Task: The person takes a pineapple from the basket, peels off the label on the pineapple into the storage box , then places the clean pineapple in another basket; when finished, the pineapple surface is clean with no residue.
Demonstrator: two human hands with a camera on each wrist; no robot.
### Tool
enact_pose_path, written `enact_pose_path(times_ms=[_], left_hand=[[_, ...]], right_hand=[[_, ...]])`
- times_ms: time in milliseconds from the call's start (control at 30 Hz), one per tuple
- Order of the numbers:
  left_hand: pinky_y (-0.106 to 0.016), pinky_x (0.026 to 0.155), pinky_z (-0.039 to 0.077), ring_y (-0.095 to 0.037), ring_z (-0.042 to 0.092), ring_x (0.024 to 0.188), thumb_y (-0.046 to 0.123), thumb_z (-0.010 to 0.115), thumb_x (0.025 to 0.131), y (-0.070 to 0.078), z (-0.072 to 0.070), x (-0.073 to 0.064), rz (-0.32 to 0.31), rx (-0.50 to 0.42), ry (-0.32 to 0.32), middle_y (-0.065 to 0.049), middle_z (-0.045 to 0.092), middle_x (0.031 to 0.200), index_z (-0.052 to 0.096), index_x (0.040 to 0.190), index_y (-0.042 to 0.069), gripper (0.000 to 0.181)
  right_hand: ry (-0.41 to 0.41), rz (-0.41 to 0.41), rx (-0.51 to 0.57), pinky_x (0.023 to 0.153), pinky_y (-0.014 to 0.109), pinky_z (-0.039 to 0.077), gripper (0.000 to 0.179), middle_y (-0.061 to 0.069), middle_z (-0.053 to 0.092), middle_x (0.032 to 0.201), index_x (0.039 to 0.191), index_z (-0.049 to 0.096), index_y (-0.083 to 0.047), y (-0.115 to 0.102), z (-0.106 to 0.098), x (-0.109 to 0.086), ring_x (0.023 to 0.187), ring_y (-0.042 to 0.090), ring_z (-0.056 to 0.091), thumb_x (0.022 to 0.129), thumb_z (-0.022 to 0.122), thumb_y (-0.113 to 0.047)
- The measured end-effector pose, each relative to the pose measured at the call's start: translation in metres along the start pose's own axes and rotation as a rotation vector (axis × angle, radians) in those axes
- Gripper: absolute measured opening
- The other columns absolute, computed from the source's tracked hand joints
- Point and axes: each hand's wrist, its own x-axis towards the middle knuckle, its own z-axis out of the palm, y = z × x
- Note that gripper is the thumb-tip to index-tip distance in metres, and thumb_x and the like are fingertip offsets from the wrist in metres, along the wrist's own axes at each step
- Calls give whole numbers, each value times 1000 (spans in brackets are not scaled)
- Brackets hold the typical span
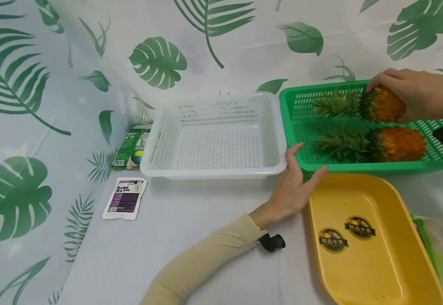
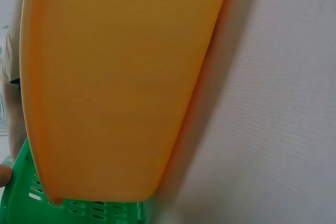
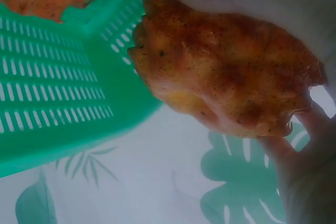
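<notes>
My right hand point(image 1: 416, 91) grips a pineapple point(image 1: 384, 106) by its orange body, over the back part of a green basket point(image 1: 358, 167). In the right wrist view my thumb and fingers wrap round this pineapple point(image 3: 220, 72), next to the basket wall point(image 3: 58, 87). A second pineapple point(image 1: 398, 144) lies in the basket in front of it, its leaves pointing left. My left hand point(image 1: 291, 188) has its fingers spread at the green basket's front left corner, beside the white basket point(image 1: 213, 172). The left wrist view shows just a fingertip point(image 2: 4, 176) by the green rim.
In front of the green basket stands a yellow tray point(image 1: 374, 262) with two round stickers. A green packet point(image 1: 131, 148) and a white and purple packet point(image 1: 125, 198) lie left of the white basket. Another clear and green package point(image 1: 440, 250) lies at the right edge.
</notes>
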Motion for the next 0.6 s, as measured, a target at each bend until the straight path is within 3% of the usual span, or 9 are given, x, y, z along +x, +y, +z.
enact_pose_path(times_ms=[133, 233, 367, 533, 600], left_hand=[[-23, 64, 48, -19, 65, 87, 44, 55, 108, 0, 1, 0, -4, -6, -7, -27, 68, 120, 9, 162, 23, 73], [-20, 73, 48, -18, 65, 101, 43, 56, 108, -1, 1, 0, 5, 1, -1, -28, 58, 142, 10, 162, 22, 73], [-20, 70, 49, -17, 64, 101, 42, 55, 108, -1, 1, 0, 12, -5, -4, -28, 54, 148, 10, 162, 21, 74], [-21, 66, 48, -15, 63, 90, 43, 56, 108, -2, 0, 0, 5, -5, -1, -27, 56, 145, 10, 162, 23, 73], [-22, 61, 46, -16, 61, 78, 43, 56, 108, -3, 0, 0, -3, -12, -6, -26, 65, 128, 10, 162, 24, 73]], right_hand=[[-16, 4, -18, 78, 73, 51, 108, 34, 46, 125, 130, 45, 3, 2, 4, -3, 97, 58, 53, 38, 100, 16], [11, -14, -22, 80, 75, 50, 109, 34, 46, 126, 129, 45, 4, 4, 6, -2, 99, 58, 52, 36, 100, 17], [34, -43, -30, 79, 74, 51, 110, 33, 47, 127, 128, 45, 3, 5, 7, 0, 98, 58, 53, 34, 100, 18], [22, -57, -34, 75, 72, 53, 109, 33, 49, 125, 128, 45, 1, 6, 10, 3, 95, 56, 55, 35, 100, 17], [-8, -41, -32, 75, 72, 53, 109, 33, 49, 124, 129, 45, 0, 8, 12, 4, 96, 57, 55, 37, 100, 17]])
